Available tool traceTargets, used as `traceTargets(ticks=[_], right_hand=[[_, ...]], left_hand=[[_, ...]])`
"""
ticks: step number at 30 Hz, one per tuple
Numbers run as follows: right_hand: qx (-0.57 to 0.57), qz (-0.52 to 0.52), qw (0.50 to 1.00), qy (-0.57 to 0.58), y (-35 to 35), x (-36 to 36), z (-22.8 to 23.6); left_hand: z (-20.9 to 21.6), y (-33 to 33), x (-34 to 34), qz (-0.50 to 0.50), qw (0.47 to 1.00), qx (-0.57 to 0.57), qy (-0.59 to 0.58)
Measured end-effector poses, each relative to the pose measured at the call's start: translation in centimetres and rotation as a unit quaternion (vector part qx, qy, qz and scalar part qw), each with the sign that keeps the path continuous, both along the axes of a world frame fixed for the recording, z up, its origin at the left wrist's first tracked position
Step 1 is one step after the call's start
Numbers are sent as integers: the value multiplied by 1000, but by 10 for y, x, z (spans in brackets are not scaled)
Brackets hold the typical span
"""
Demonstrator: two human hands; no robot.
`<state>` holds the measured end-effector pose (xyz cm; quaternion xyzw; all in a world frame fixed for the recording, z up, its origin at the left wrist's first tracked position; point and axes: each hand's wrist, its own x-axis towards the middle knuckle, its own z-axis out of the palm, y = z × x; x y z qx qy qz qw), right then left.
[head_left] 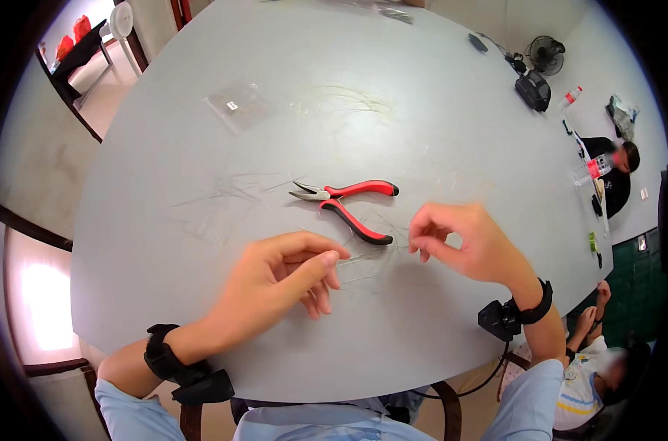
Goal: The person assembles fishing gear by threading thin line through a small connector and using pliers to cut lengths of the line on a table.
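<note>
My left hand (279,275) hovers over the near middle of the grey table, thumb and forefinger pinched together. Opposite it, my right hand (462,239) is also pinched, fingers curled inward. Whatever lies between either set of fingertips is too fine to make out. Just beyond and between the hands lie bent-nose pliers (332,193), jaws apart, with red and black handles. Neither hand touches them. Thin wire-like strands (360,264) are scattered under and around the handles, some close to my left fingertips. More dark strands (227,189) spread left of the pliers.
Farther off lie pale yellowish strands (360,97) and a clear plastic bag (238,105) with a white label. A black case (532,90) and a fan (546,55) are at the far right. Two people sit along the right side, near bottles. Black straps with devices circle my wrists.
</note>
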<state>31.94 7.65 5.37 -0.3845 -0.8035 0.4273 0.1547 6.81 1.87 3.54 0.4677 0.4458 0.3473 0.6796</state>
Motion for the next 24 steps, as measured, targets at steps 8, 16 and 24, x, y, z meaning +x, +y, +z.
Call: traceTargets(ticks=[8,16,24], right_hand=[[140,137,980,-19,-24,-24,-3],[151,138,979,-5,-26,-30,-11],[146,-12,989,-19,-23,-17,-10]], left_hand=[[-2,2,5,-7,999,-37,-5],[-11,1,3,14,998,-37,-49],[-9,1,-1,36,988,-83,-127]])
